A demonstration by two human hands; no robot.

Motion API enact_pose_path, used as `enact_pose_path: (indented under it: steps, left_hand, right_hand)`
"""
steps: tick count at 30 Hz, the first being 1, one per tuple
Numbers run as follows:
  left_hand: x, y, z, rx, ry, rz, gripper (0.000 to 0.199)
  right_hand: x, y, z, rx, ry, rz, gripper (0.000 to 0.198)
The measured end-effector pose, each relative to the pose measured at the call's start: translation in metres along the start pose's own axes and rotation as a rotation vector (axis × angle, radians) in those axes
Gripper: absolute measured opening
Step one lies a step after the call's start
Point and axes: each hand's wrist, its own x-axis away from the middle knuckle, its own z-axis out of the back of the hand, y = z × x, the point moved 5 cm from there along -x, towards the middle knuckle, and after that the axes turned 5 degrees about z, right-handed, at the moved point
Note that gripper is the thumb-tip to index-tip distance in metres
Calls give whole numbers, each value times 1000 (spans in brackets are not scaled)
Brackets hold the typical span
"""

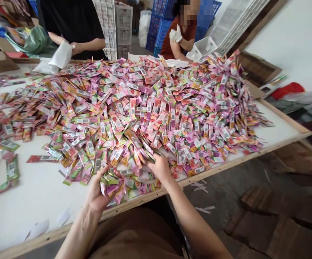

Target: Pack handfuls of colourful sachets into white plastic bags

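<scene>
A large heap of small, flat stick packets [150, 115] in pink, green, purple and orange wrappers covers most of the white table. At the near edge my left hand [99, 190] is turned palm up, its fingers curled round a bunch of packets [112, 183]. My right hand [160, 167] lies a little further right, at the front of the heap, gripping several packets [139, 149] between thumb and fingers. Loose packets surround both hands, and some lie between them. The packets partly cover the fingertips of my right hand.
Across the table, a person in black [72, 25] holds a white bag [61, 55]; another person [177, 39] wears a white glove. Blue crates [163, 30] and white crates [104, 21] stand behind. A wooden rim [242, 160] edges the table. Flattened cardboard [275, 226] lies on the floor.
</scene>
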Motion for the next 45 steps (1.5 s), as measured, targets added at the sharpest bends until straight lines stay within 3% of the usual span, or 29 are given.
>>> enact_pose_path:
  steps: [5, 10, 13, 15, 19, 21, 26, 28, 31, 32, 34, 37, 39, 43, 45]
  left_hand:
    - [5, -1, -6, 141, -213, 107, 23]
    - [5, 3, 0, 5, -300, 26, 25]
    - [8, 6, 1, -67, -307, -19, 25]
    - [9, 8, 2, -88, -281, -48, 24]
    - [7, 22, 11, -88, -233, -129, 14]
    - [4, 32, 21, -85, -205, -167, 7]
    - [-2, 52, 50, -87, -107, -213, 8]
    - [0, 54, 59, -103, -49, -223, 11]
    - [3, 53, 68, -113, -19, -248, 15]
    - [3, 53, 70, -123, -20, -260, 14]
    - [2, 53, 75, -155, -1, -285, 10]
    - [-3, 52, 82, -199, 55, -282, 6]
    - [-7, 50, 81, -203, 62, -268, 7]
    - [-10, 44, 69, -219, 62, -239, 11]
    - [-9, 43, 65, -220, 90, -238, 13]
  right_hand:
    - [9, -44, -7, -460, -134, 10, 26]
    - [9, -74, -11, -813, -250, 72, 37]
    - [4, -75, -19, -862, -308, 86, 39]
    - [-2, -62, -19, -729, -190, 69, 41]
    - [-3, -30, 9, -335, 325, 94, 33]
    - [3, -21, 17, -289, 375, 105, 22]
    - [19, -36, 3, -336, 155, 165, 14]
    - [21, -54, -7, -301, 66, 275, 23]
    - [19, -79, -24, -360, -237, 511, 33]
    - [17, -81, -26, -400, -310, 533, 33]
    - [4, -71, -22, -458, -294, 411, 29]
    - [-17, -39, -6, -448, -54, 40, 19]
    - [-23, -27, 0, -355, 27, -106, 14]
    - [-20, -31, -13, -47, -105, -142, 31]
    - [-18, -37, -23, 16, -135, -118, 27]
